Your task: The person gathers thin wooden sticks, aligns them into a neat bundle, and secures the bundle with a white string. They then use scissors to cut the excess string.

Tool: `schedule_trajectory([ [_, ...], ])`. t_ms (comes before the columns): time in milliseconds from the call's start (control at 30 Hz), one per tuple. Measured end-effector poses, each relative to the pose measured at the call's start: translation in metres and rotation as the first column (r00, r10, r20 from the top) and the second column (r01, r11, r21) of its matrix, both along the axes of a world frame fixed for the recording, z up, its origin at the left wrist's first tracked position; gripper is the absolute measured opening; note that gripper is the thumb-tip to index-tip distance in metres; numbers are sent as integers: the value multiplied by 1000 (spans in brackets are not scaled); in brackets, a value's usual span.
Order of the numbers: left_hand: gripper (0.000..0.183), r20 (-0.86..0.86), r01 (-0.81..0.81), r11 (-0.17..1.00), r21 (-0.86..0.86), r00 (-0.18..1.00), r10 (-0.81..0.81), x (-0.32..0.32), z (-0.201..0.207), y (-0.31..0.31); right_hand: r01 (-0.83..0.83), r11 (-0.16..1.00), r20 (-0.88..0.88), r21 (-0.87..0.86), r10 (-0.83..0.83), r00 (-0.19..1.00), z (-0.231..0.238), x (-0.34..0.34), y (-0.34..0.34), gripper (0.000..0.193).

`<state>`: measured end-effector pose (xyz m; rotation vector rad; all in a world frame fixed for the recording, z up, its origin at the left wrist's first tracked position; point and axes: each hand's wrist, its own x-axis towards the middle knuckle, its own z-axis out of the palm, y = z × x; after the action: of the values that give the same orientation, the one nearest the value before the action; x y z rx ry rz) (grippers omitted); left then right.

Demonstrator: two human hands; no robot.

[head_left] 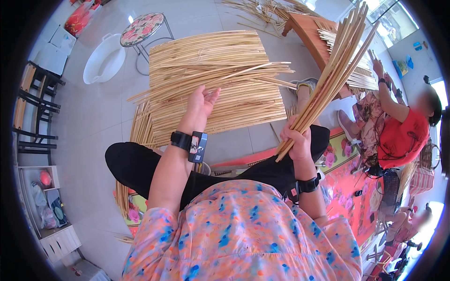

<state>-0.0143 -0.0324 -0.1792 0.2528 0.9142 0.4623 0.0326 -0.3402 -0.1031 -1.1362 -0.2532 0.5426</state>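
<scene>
My right hand (299, 140) is closed around the lower end of a bundle of straw-coloured reed stalks (330, 79), which slants up and to the right. In front of me lies a flat mat of reeds (206, 49) set side by side. Several loose reed stalks (234, 74) lie across its middle in a rough heap. Over the near part of the heap is my left hand (204, 99), palm turned up, fingers apart and nothing in them. Whether its fingertips touch the stalks I cannot tell.
A round stool with a floral seat (143, 28) and a white tub (105, 58) stand at the far left. On the right, a wooden bench (307, 35) carries more reeds, beside a person in a red top (403, 136). Under my legs spreads a red floral mat (342, 182).
</scene>
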Motion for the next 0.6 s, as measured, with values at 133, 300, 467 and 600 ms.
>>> schedule_trajectory([
  [133, 24, 9, 61, 994, 94, 998, -62, -14, -2, 4, -16, 999, 10, -46, 16, 1000, -7, 0, -1, 23],
  [300, 18, -218, 396, 783, 480, 918, -330, -33, 14, 1, -28, 999, -22, -28, 28, 999, -7, -1, -2, 24],
  [467, 19, -568, 646, -513, 565, 755, 326, -35, 16, 7, 13, 1000, -32, -24, -14, 999, -1, -8, 8, 13],
  [600, 19, -763, 771, -539, 338, 560, 322, -19, 24, 5, -15, 999, 14, -29, 15, 1000, 2, -8, 5, 10],
])
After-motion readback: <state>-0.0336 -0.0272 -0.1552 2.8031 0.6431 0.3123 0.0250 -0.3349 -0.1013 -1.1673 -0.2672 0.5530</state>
